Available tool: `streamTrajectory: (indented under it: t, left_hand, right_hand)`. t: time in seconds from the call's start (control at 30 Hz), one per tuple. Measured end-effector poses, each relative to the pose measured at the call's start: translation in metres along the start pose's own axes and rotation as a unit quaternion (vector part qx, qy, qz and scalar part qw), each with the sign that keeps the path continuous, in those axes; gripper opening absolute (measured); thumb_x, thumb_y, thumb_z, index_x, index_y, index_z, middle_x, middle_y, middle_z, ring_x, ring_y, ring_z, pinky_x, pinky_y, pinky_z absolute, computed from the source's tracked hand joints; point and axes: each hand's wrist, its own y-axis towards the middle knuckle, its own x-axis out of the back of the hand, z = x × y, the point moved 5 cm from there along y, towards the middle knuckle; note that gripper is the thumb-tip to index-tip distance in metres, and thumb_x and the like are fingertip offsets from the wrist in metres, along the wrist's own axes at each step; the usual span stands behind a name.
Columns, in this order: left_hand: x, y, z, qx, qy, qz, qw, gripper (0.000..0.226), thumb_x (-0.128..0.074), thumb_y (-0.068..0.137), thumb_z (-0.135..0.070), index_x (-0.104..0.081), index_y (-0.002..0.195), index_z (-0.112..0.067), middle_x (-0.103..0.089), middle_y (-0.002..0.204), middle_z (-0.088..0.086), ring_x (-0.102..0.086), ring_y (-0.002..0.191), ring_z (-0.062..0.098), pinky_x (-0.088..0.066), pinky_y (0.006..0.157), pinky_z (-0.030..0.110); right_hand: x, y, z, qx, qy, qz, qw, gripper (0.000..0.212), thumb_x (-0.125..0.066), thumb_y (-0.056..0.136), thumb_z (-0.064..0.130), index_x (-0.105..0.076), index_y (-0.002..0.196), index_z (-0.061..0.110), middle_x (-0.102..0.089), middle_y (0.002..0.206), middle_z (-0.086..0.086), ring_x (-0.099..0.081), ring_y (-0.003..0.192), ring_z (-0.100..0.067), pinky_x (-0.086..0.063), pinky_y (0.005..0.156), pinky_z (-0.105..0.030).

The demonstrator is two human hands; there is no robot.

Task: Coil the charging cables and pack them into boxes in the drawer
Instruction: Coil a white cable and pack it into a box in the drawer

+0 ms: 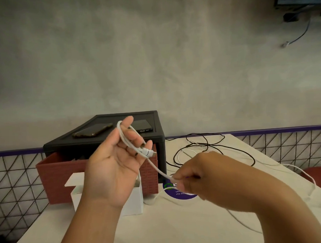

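My left hand (pixel 115 157) is raised palm-up above the table, with a loop of white charging cable (pixel 158 169) wound over its fingers and the plug end held against the fingertips. From there the cable runs down to my right hand (pixel 190 178), which pinches it, then trails off over the table to the right. A red-brown drawer (pixel 54 176) stands pulled out of a black cabinet (pixel 102 139). An open white box (pixel 135 200) sits in front of the drawer, partly hidden by my left arm.
Two phones (pixel 91 131) lie on top of the cabinet. A loose black cable (pixel 211 148) sprawls on the white table (pixel 178 226) to the right. A purple round sticker (pixel 178 192) is under my right hand. A wire mesh fence borders the table.
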Motion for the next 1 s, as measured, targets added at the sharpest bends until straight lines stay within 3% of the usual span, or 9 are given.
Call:
streamTrajectory:
  t: [0.1,0.2,0.33,0.5,0.6,0.7,0.77,0.87,1.0]
  left_hand:
    - [-0.005,-0.002,0.005,-0.002,0.106,-0.005,0.994,0.041,-0.045,0.077,-0.026,-0.058,0.114,-0.011,-0.062,0.06,0.0,-0.061,0.059,0.012,-0.056,0.066,0.029]
    - [-0.013,-0.005,0.013,0.02,0.204,0.049,0.977,0.037,-0.046,0.076,-0.028,-0.059,0.109,-0.019,-0.063,0.06,0.002,-0.061,0.059,0.012,-0.051,0.058,0.025]
    - [-0.023,-0.017,0.032,0.096,0.342,0.152,0.922,0.031,-0.041,0.089,-0.033,-0.062,0.1,-0.013,-0.06,0.056,0.004,-0.054,0.056,0.015,-0.045,0.061,0.029]
    - [-0.037,-0.026,0.04,0.196,0.173,0.183,0.948,0.045,-0.044,0.08,-0.045,-0.059,0.076,-0.003,-0.032,0.035,-0.001,-0.027,0.033,0.01,-0.047,0.05,0.028]
    - [-0.037,-0.026,0.041,0.247,0.088,0.181,0.948,0.049,-0.046,0.076,-0.051,-0.067,0.077,-0.006,-0.023,0.035,-0.007,-0.022,0.029,0.005,-0.04,0.041,0.023]
    - [-0.034,-0.023,0.038,0.269,0.005,0.185,0.945,0.04,-0.073,0.069,-0.049,-0.067,0.069,-0.01,-0.016,0.038,-0.007,-0.021,0.028,0.003,-0.038,0.036,0.019]
    - [-0.029,-0.019,0.039,0.274,-0.064,0.204,0.938,0.032,-0.078,0.069,-0.039,-0.064,0.069,-0.01,-0.02,0.04,-0.006,-0.019,0.031,0.007,-0.041,0.038,0.019]
    - [-0.029,-0.018,0.037,0.295,-0.137,0.245,0.913,0.027,-0.058,0.09,-0.031,-0.062,0.076,-0.009,-0.036,0.046,-0.002,-0.035,0.038,0.009,-0.048,0.053,0.022]
    - [-0.017,-0.014,0.036,0.289,-0.037,0.206,0.934,0.023,-0.075,0.074,-0.029,-0.061,0.068,-0.011,-0.051,0.054,0.0,-0.049,0.047,0.011,-0.054,0.066,0.031]
  right_hand:
    - [0.005,-0.006,0.01,0.021,-0.039,-0.03,0.999,0.016,-0.05,0.09,0.03,-0.064,0.096,0.032,-0.055,0.062,0.012,-0.05,0.06,-0.003,-0.039,0.052,-0.017]
    - [0.014,-0.013,0.018,0.036,-0.047,-0.064,0.996,0.015,-0.05,0.087,0.028,-0.06,0.09,0.039,-0.052,0.062,0.029,-0.048,0.061,0.005,-0.04,0.055,-0.012]
    - [0.028,-0.018,0.025,0.096,0.014,-0.121,0.988,0.016,-0.062,0.081,0.019,-0.063,0.081,0.036,-0.059,0.064,0.02,-0.051,0.06,0.0,-0.04,0.055,-0.011]
    - [0.042,-0.012,0.004,0.092,0.114,-0.256,0.956,0.017,-0.077,0.07,0.025,-0.063,0.063,0.032,-0.052,0.052,0.019,-0.044,0.043,-0.005,-0.031,0.043,-0.01]
    - [0.038,-0.005,-0.007,0.083,0.127,-0.268,0.951,0.02,-0.066,0.068,0.049,-0.065,0.062,0.03,-0.052,0.05,0.015,-0.042,0.045,-0.007,-0.03,0.044,-0.014]
    - [0.026,0.007,-0.007,0.083,0.142,-0.221,0.961,0.039,-0.045,0.068,0.063,-0.063,0.063,0.029,-0.054,0.057,0.007,-0.045,0.05,-0.006,-0.033,0.048,-0.02]
    - [0.015,0.012,-0.005,0.08,0.141,-0.172,0.972,0.031,-0.049,0.079,0.056,-0.058,0.068,0.029,-0.055,0.061,0.008,-0.047,0.053,-0.004,-0.035,0.049,-0.018]
    - [0.006,0.018,-0.006,0.058,0.069,-0.155,0.984,0.011,-0.055,0.09,0.033,-0.052,0.081,0.029,-0.051,0.059,0.009,-0.046,0.054,-0.005,-0.035,0.048,-0.017]
    - [0.005,0.019,-0.007,0.03,0.063,-0.17,0.983,0.016,-0.04,0.096,0.022,-0.048,0.084,0.027,-0.055,0.072,0.005,-0.049,0.061,-0.01,-0.039,0.054,-0.026]
